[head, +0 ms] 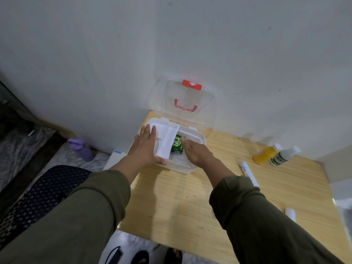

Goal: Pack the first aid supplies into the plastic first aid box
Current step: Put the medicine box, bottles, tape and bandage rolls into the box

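Note:
The clear plastic first aid box (198, 139) stands open near the table's far left corner, its lid (184, 103) with a red handle leaning back against the wall. A white inner tray (167, 141) lies in the box's left half. My left hand (145, 147) rests flat on that tray, fingers spread. A green box (177, 144) sits inside beside the tray, and my right hand (196, 151) touches it with its fingertips; whether it grips the box I cannot tell.
On the wooden table (181, 202) at the right stand a yellow bottle (265, 154) and a white bottle (283, 156). A white tube (248, 173) lies near my right forearm, a white roll (290, 214) at the right edge. A purple bottle (81, 149) stands on the floor.

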`<state>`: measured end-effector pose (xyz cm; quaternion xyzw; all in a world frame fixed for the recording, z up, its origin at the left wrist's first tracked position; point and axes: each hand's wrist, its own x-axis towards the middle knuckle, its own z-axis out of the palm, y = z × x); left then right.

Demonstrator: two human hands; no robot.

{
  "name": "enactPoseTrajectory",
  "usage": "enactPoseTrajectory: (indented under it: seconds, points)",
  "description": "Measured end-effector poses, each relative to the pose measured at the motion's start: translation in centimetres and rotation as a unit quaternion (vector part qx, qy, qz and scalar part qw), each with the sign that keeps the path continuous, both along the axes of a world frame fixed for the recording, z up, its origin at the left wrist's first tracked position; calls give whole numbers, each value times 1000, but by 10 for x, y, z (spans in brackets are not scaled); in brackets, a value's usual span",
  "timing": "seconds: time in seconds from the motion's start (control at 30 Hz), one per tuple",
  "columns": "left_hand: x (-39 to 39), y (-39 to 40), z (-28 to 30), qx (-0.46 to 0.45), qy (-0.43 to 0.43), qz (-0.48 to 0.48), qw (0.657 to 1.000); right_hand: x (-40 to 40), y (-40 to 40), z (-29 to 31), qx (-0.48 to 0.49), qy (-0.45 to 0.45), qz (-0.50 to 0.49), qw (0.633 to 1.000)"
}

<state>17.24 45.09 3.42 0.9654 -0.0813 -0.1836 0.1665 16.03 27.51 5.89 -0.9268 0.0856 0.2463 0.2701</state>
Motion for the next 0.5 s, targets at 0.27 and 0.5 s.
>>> enactPoseTrajectory:
  seconds: [0.27,0.5]
  points:
    - [-1,0,1,-1,1,-1,1000,-4,-1,-3,225,-260,-140,929]
    - [0,0,-2,-3,-8,1,1000,-12,11,-10,327,-295,-119,890]
